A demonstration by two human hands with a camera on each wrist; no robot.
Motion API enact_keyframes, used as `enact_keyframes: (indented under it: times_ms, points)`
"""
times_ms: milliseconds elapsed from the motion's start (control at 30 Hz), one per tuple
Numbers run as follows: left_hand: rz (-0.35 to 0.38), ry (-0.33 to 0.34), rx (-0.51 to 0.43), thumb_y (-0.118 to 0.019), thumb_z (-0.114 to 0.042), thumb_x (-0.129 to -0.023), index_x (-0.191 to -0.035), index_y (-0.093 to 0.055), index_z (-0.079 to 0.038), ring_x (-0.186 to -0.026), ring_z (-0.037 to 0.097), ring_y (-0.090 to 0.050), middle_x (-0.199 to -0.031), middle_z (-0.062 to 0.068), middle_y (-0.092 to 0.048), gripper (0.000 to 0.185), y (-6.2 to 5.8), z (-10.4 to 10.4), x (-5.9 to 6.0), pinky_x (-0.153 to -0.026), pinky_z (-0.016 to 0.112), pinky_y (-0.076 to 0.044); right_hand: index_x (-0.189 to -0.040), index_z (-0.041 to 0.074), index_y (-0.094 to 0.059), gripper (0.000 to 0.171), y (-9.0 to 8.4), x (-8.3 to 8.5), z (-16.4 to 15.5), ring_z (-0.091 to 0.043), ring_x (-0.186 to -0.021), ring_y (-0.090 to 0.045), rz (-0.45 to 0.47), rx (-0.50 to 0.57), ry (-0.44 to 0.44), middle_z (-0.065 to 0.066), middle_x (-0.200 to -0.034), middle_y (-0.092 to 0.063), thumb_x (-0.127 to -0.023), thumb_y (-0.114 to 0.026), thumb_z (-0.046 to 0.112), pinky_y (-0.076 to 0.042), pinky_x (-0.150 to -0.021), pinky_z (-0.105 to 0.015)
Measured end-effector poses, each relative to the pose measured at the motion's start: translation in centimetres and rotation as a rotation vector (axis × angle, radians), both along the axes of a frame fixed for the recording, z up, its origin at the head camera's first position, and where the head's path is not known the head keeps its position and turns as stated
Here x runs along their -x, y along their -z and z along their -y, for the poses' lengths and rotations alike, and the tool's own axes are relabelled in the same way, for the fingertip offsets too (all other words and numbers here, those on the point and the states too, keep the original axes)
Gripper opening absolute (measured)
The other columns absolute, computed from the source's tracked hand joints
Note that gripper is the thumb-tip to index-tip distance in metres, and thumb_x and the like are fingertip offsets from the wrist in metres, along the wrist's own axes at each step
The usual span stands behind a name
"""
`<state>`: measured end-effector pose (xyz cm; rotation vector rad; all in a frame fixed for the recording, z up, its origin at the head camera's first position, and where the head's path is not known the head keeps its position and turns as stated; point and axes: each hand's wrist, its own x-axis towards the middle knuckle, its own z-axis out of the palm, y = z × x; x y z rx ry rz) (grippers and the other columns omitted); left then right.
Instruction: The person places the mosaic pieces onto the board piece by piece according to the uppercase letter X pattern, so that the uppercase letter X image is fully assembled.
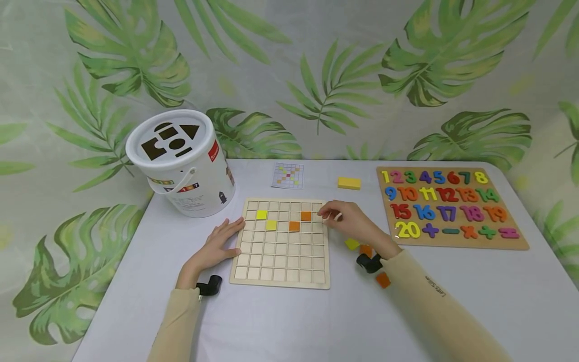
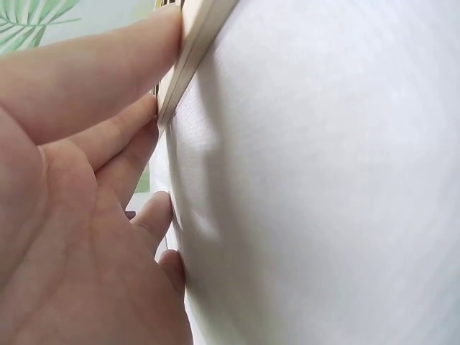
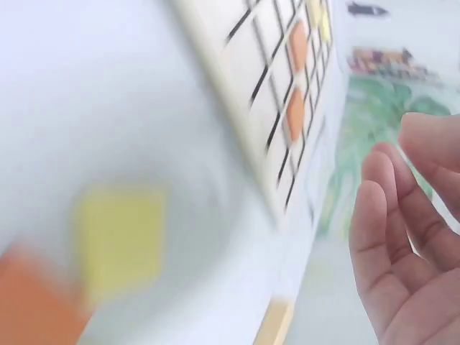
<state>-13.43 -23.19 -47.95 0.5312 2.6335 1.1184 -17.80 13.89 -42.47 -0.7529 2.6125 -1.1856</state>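
The wooden grid board (image 1: pixel 280 246) lies mid-table; the white shape-sorter bucket (image 1: pixel 181 161) stands at the table's far left corner, the wooden number puzzle board (image 1: pixel 452 207) along its right edge, loose square tiles (image 1: pixel 352 244) between.

Heavily blurred in the right wrist view: a yellow tile (image 3: pixel 118 241) and an orange tile (image 3: pixel 32 298) cut off at 7 o'clock. Cropped by the left wrist view's edges: left hand (image 2: pixel 65 215) and grid board (image 2: pixel 198 43), only its rim showing. Too small to read in the head view: pattern card (image 1: pixel 287 176), bucket (image 1: pixel 181 161) labels.
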Motion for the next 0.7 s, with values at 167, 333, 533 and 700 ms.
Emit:
enact_keyframes:
  times_ms: [167, 333, 533, 700]
  points:
    - [0.005, -0.001, 0.001, -0.066, -0.006, -0.084, -0.147, -0.033, -0.001, -0.143, 0.039, -0.003, -0.156, 0.012, -0.023, 0.071, -0.1, 0.0, 0.0, -0.113, 0.055, 0.004, -0.105, -0.001, -0.066, 0.016, 0.5, -1.7, -4.7, -0.02, -0.085, -0.057, 0.011, -0.031, 0.09, -0.011, -0.097, -0.066, -0.089, -0.062, 0.0, -0.053, -0.077, -0.035]
    - [0.008, 0.0, 0.001, -0.066, -0.006, -0.084, -0.147, -0.033, -0.001, -0.143, 0.039, -0.003, -0.156, 0.012, -0.022, 0.072, 0.0, 0.0, 0.0, -0.113, 0.055, 0.005, -0.106, 0.0, -0.065, 0.017, 1.4, -3.8, -8.5, -0.021, -0.086, -0.057, 0.054, -0.044, 0.165, -0.01, -0.1, -0.066, -0.089, -0.062, 0.0, -0.053, -0.076, -0.029]
    - [-0.004, 0.006, 0.001, -0.067, -0.007, -0.084, -0.148, -0.032, -0.001, -0.143, 0.04, -0.003, -0.156, 0.013, -0.022, 0.072, 0.0, 0.2, 0.0, -0.112, 0.056, 0.005, -0.105, 0.001, -0.066, 0.022, 2.7, -6.3, -11.0, -0.023, -0.087, -0.059, 0.041, -0.067, 0.215, -0.008, -0.099, -0.066, -0.084, -0.066, -0.004, -0.053, -0.073, -0.024]
    - [-0.015, 0.009, -0.009, -0.066, -0.008, -0.085, -0.147, -0.032, 0.0, -0.142, 0.041, -0.003, -0.156, 0.014, -0.022, 0.072, 0.0, 0.4, -0.1, -0.112, 0.057, 0.005, -0.102, 0.003, -0.068, 0.028, 3.8, -7.1, -11.5, -0.023, -0.087, -0.059, -0.035, -0.126, 0.208, -0.006, -0.098, -0.064, -0.077, -0.071, -0.008, -0.055, -0.072, -0.031]
